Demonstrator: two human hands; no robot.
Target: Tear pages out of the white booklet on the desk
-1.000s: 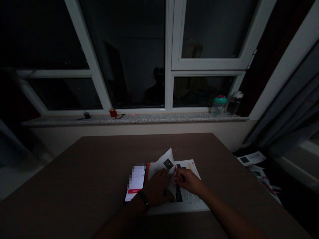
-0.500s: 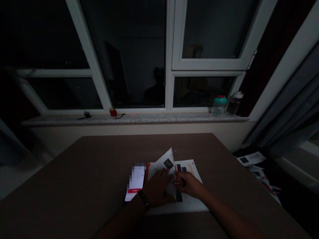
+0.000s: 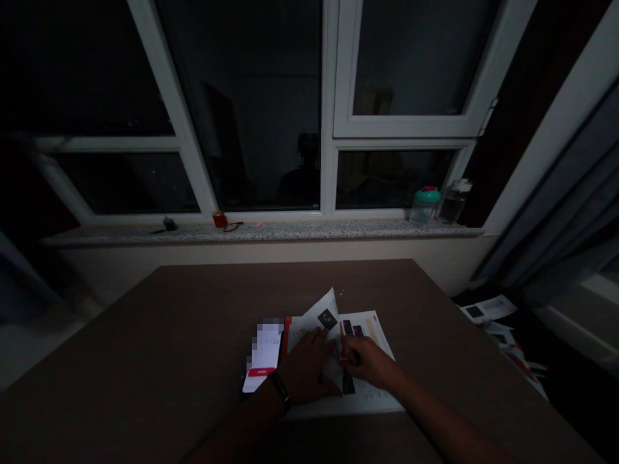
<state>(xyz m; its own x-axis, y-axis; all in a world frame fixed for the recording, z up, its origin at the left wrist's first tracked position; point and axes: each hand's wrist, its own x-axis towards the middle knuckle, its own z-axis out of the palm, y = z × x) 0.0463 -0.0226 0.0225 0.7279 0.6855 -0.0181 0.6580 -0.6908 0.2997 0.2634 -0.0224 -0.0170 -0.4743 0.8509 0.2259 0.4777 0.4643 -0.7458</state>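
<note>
White paper leaflet [image 3: 314,319] on the bench [image 3: 184,322] seemed light and floppy, best taken by its raised corner; left hand [image 3: 307,367] lay flat, pressing it, while right hand [image 3: 367,361] pinched a slim reddish stick [image 3: 342,338].

On the table [image 3: 159,335], a phone [image 3: 264,354] lies left of an open leaflet [image 3: 362,399], with the windowsill [image 3: 251,232] behind.

The scene is dim overall, with muted light on the brown table [image 3: 159,335] and the pale papers [image 3: 314,322] (the dark windows [image 3: 251,109] show only faint reflections), and the wide lens bends lines near the frame's edges
</note>
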